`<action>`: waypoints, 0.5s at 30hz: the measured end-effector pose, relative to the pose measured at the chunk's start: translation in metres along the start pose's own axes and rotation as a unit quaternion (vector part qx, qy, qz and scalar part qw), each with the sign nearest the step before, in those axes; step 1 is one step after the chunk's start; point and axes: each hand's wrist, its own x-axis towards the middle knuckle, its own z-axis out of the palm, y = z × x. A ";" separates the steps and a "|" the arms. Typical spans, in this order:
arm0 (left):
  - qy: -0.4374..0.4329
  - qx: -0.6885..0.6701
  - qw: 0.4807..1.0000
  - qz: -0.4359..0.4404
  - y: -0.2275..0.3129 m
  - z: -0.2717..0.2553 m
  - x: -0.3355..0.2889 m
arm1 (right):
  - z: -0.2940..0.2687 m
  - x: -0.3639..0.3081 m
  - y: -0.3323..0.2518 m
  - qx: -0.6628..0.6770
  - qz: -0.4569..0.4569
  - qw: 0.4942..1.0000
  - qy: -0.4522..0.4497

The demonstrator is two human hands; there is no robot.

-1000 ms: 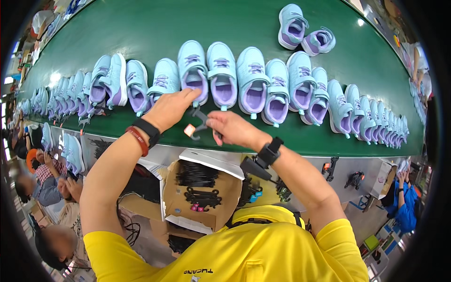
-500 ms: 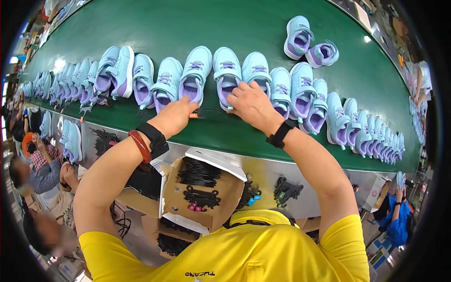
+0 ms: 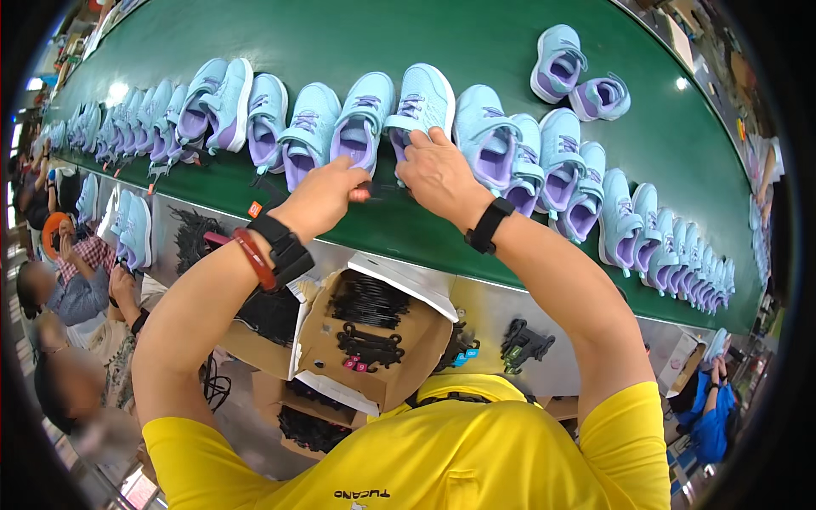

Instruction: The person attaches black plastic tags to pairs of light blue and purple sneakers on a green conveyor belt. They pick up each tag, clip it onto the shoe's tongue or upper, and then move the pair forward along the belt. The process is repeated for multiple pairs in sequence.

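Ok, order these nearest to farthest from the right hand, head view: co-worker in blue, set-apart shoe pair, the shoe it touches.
1. Shoe, against the right hand
2. Set-apart shoe pair, back right
3. Co-worker in blue, far right

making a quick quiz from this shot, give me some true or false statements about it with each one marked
1. The right hand touches a light-blue shoe. True.
2. The left hand rests on the person's yellow shirt. False: the left hand is beside the row of shoes.
3. Two shoes sit apart from the row on the green table. True.
4. The dark red bracelet is on the right wrist. False: it is on the left.
5. Black plastic parts lie in an open carton. True.
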 end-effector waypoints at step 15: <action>-0.002 0.109 0.983 0.146 0.105 0.036 0.052 | -0.084 -0.398 0.068 0.255 0.515 0.816 0.058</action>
